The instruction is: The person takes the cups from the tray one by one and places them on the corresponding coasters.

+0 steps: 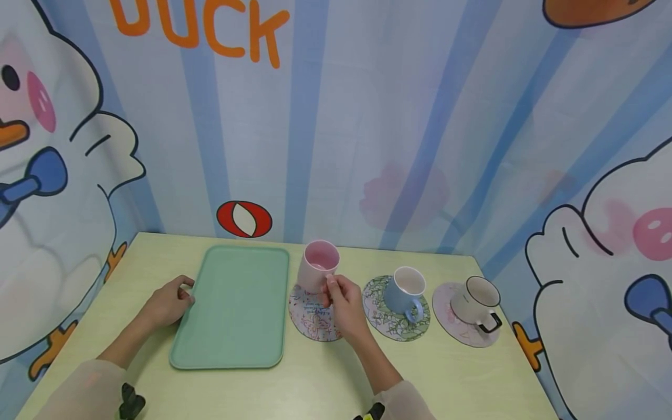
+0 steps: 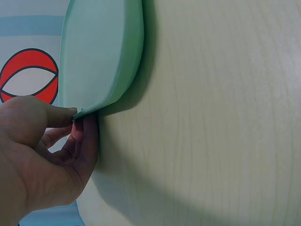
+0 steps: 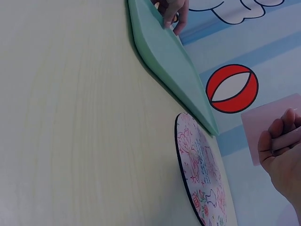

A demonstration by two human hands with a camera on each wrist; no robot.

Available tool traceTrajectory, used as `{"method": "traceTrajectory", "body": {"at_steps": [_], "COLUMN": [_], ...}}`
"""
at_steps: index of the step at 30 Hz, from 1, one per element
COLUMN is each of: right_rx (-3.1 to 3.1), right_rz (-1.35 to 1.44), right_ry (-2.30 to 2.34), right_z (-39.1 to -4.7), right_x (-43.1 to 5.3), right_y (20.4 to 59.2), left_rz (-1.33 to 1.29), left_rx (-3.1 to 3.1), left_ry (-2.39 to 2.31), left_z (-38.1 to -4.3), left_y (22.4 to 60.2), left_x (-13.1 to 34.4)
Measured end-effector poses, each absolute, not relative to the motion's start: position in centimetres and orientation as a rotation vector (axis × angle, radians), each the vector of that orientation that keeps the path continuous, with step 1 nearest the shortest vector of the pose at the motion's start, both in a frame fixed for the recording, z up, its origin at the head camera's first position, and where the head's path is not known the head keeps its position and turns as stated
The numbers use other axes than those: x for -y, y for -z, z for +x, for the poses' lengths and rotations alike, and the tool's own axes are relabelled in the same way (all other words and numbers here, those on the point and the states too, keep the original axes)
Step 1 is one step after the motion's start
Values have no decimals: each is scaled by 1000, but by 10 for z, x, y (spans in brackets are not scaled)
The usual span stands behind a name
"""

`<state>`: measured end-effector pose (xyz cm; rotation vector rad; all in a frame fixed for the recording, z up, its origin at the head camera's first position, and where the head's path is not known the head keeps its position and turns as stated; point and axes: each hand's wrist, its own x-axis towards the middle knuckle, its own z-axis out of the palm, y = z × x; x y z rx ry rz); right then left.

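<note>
My right hand [image 1: 345, 302] grips the handle of a pink mug [image 1: 318, 266]. In the right wrist view the mug [image 3: 263, 125] hangs above a round patterned coaster [image 3: 197, 172], apart from it. On the tray's left edge, my left hand [image 1: 169, 301] pinches the rim of the green tray [image 1: 233, 309]. The left wrist view shows the thumb over the tray's rim [image 2: 89, 109] and the fingers beneath it. Nothing lies on the tray. The coaster [image 1: 314, 321] under the mug lies between the tray and the other mugs.
A blue mug [image 1: 404, 290] stands on a green patterned coaster [image 1: 375, 303]. Farther right, a white mug [image 1: 472, 300] with a black handle stands on a pink coaster [image 1: 443, 297]. A curtain [image 1: 341, 146] with printed ducks rises behind the table [image 1: 231, 396].
</note>
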<state>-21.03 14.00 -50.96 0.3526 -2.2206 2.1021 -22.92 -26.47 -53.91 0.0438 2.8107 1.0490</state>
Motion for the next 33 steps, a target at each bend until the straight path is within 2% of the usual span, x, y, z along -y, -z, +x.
{"method": "traceTrajectory", "body": {"at_steps": [33], "right_rx": [2275], "right_rz": [150], "right_ry": [-2037], "right_z": [-205], "right_x": [-156], "right_y": [546], "left_rz": [45], "left_rx": [-2823], "left_ry": [-1040], "left_z": [-232], "left_y": [545], "left_x": [267]}}
